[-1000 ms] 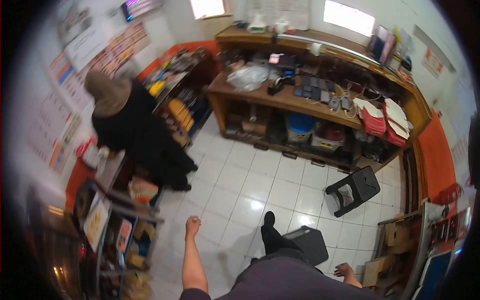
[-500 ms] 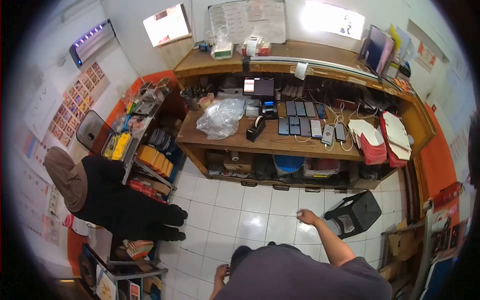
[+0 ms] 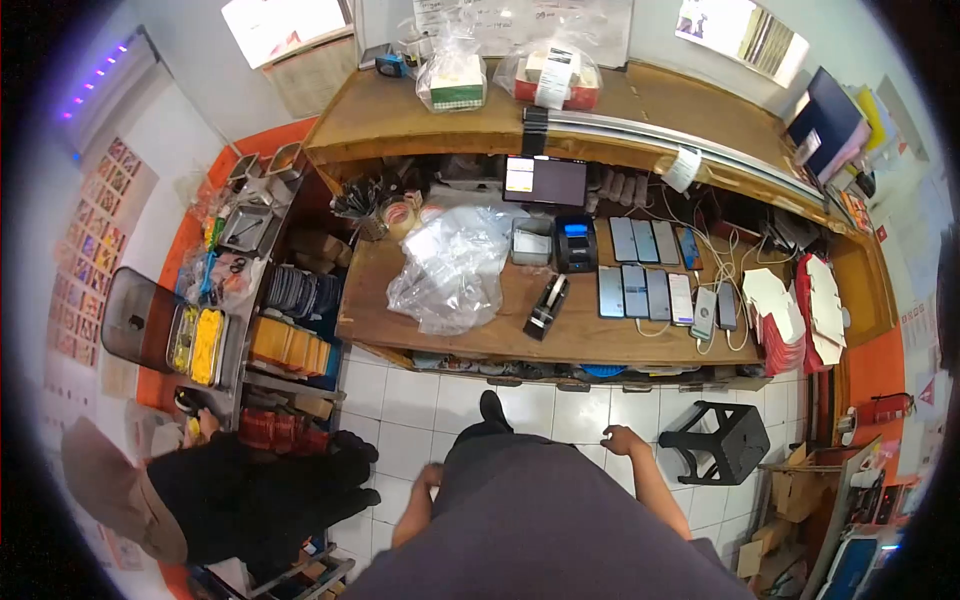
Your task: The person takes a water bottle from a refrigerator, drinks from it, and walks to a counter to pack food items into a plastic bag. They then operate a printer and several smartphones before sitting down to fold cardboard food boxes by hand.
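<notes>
My left hand (image 3: pixel 430 478) hangs low beside my body over the tiled floor, its fingers curled and partly hidden. My right hand (image 3: pixel 624 440) is out over the floor, fingers curled, left of a black plastic stool (image 3: pixel 738 440); whatever it may hold is too small to make out. Beyond both hands stands a wooden desk (image 3: pixel 420 345). On it lie a crumpled clear plastic bag (image 3: pixel 455 275), a black tape dispenser (image 3: pixel 547 306), a small black printer (image 3: pixel 576 245), a tablet (image 3: pixel 545 182) and several phones (image 3: pixel 635 290). Neither hand touches the desk.
At the left, a person (image 3: pixel 240 490) in dark clothes reaches to a side counter with a tray of yellow food (image 3: pixel 206 345). Red and white folded boxes (image 3: pixel 822 312) lie at the desk's right end. A shelf (image 3: pixel 650 95) holds bagged boxes (image 3: pixel 458 85).
The view has moved closer to the desk, and a foot now shows ahead of my body. The person at the left has a hand showing over the side counter.
</notes>
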`<state>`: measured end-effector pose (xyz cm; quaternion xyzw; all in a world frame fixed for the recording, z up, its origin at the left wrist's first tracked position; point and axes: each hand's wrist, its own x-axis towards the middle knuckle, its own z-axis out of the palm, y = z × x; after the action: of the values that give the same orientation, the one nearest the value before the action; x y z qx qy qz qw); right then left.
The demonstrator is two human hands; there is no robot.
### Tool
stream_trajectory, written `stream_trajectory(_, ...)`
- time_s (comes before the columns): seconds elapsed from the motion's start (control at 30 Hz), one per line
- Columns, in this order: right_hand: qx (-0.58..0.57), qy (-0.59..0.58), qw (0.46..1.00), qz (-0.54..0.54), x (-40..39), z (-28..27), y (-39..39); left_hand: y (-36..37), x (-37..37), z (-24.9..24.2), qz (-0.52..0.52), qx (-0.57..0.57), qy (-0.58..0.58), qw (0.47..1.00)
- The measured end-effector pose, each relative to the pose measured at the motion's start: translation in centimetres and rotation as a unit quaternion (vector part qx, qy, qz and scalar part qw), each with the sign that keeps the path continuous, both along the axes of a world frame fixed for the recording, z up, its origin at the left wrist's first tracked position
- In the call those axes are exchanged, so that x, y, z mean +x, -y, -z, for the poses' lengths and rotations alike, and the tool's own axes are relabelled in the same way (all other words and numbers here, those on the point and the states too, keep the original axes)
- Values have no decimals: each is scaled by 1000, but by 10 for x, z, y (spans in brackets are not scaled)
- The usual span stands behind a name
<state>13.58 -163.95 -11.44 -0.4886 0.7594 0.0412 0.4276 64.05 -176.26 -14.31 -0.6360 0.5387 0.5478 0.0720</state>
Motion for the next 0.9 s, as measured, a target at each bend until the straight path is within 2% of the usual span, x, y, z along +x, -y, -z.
stream_trajectory(0.03,5,47,998,52,2,-6,8,50,9,39,-97,71,-34,992)
stream_trajectory(0.07,-3,73,989,130,7,1,14,101,7,41,-77,60,-35,995)
stream_trajectory(0.13,34,123,973,191,14,1,26,193,-3,38,59,151,4,987)
stream_trajectory(0.17,56,96,984,139,22,14,29,234,8,59,290,95,-93,948)
stream_trajectory(0.2,79,68,991,84,25,26,36,278,8,75,500,39,-185,845)
stream_trajectory(0.23,137,111,976,127,34,12,45,296,-18,43,396,151,-105,899)
stream_trajectory(0.27,156,150,961,172,48,-5,56,293,-58,-18,276,250,-15,928)
stream_trajectory(0.33,241,214,908,269,69,-43,77,305,-87,-14,332,311,13,890)
stream_trajectory(0.4,227,233,903,282,84,-38,80,291,-116,-32,376,259,5,890)
stream_trajectory(0.43,228,238,904,271,90,-35,80,311,-93,97,699,117,-197,677)
stream_trajectory(0.47,218,244,903,280,93,-34,82,320,-92,161,783,-192,-406,431)
stream_trajectory(0.5,156,225,931,240,92,-29,81,321,-94,113,634,69,-179,750)
stream_trajectory(0.53,95,203,955,196,90,-25,81,323,-104,97,607,105,-135,776)
stream_trajectory(0.57,89,203,955,198,84,-22,82,325,-112,86,606,113,-116,779)
stream_trajectory(0.63,69,164,979,104,72,-14,82,329,-125,72,609,119,-92,778)
stream_trajectory(0.67,68,164,979,103,63,-10,74,328,-130,66,611,119,-84,778)
stream_trajectory(0.73,-118,257,957,69,45,-6,57,324,-139,56,624,107,-75,771)
stream_trajectory(0.8,-99,303,943,101,23,-54,47,311,-152,49,627,97,-74,770)
stream_trajectory(0.87,-76,356,921,136,-1,-81,45,294,-175,9,604,173,-59,776)
stream_trajectory(0.9,-49,326,935,131,-15,-85,42,271,-177,6,545,120,-57,828)
